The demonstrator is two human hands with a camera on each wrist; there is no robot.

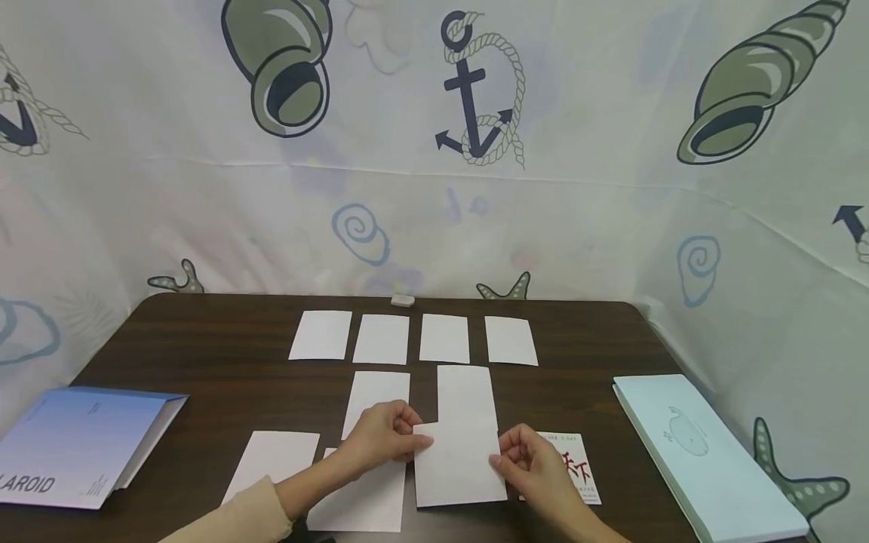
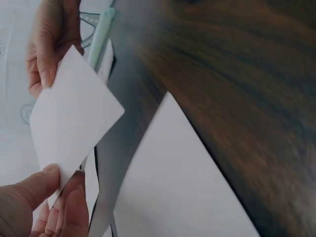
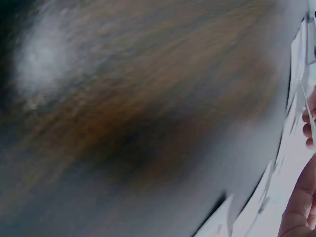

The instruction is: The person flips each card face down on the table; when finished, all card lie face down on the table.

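Note:
A blank white card (image 1: 458, 471) is held up over the near middle of the table. My left hand (image 1: 383, 439) pinches its upper left corner, and my right hand (image 1: 532, 467) pinches its right edge. In the left wrist view the card (image 2: 74, 108) stands tilted, thumbs on its face. Behind it, another white card (image 1: 466, 392) is partly covered by it in the head view. Left of that lies a white card (image 1: 376, 392), its lower part behind my left hand. Under my left forearm are white cards (image 1: 363, 498). A card with red characters (image 1: 575, 469) is partly hidden by my right hand.
Several white cards (image 1: 380, 339) lie in a row across the back of the dark wooden table (image 1: 231, 339). A blue folder (image 1: 81, 445) stands at the left, and a pale green box (image 1: 706, 452) lies at the right edge. A small white object (image 1: 403, 300) sits at the back edge.

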